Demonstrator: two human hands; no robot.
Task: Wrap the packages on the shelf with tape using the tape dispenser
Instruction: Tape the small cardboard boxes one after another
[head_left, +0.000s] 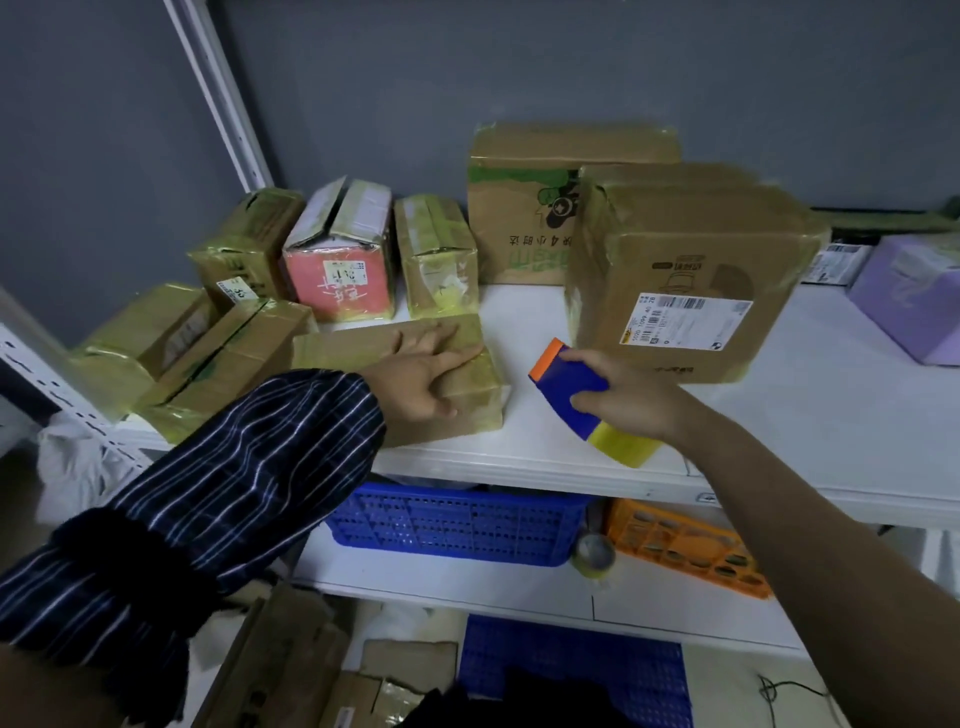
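- The left hand (421, 376), coming out of a dark blue striped sleeve (234, 467), lies left of centre on a flat brown cardboard package (343, 349) banded with yellowish tape. Its fingers are spread straight over the top and the thumb rests against the front face.
- The right hand (631, 396), just right of centre, grips a blue tape dispenser (566, 378) with an orange tip. Its fingers are curled over the body, and a yellow roll of tape (626, 446) sits at the near end.
- The dispenser is over the front part of the white shelf (810, 415), between the flat package and a large brown cardboard box (691, 270) bearing a barcode label. Whether it touches the shelf cannot be told.
- The hands are apart.
- Further taped packages stand in the upper left, among them a pink-fronted carton (337, 280). A green-printed brown carton (519, 218) stands behind the large box.
- A lilac box (914, 296) is at the right edge.
- On the board below lie a blue plastic basket (457, 525) and an orange plastic basket (685, 545).
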